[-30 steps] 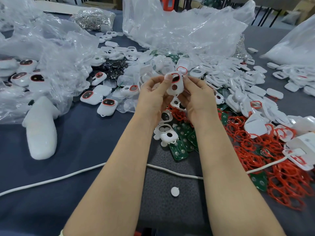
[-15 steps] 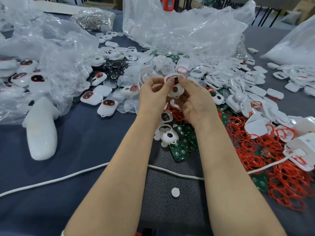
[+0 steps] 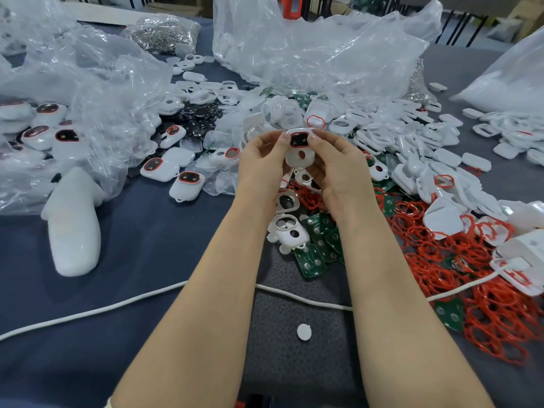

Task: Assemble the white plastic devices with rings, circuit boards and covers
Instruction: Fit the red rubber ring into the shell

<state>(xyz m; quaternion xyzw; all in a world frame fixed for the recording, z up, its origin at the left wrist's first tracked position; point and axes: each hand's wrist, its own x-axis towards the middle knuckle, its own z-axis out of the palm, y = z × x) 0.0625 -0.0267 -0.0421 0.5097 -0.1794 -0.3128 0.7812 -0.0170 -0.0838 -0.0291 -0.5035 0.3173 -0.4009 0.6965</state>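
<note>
Pinching a white device from both sides, the left grip and the right grip are each clamped on it. The thumbs press beside its dark window and the fingers curl behind. The device is held in the air above the middle of the surface, over a heap of loose parts.

At the left, a clear bag holds finished devices with red-rimmed dark windows; a few more lie just beside its mouth. A small far bag holds shiny metal pieces. What the big crumpled bag contains cannot be made out.

The device faces the camera. Its long axis runs away from the person, with the red ring and window at the far end and a round hole at the near end. Green circuit boards, red rings and white covers lie on the surface below and to the right.
</note>
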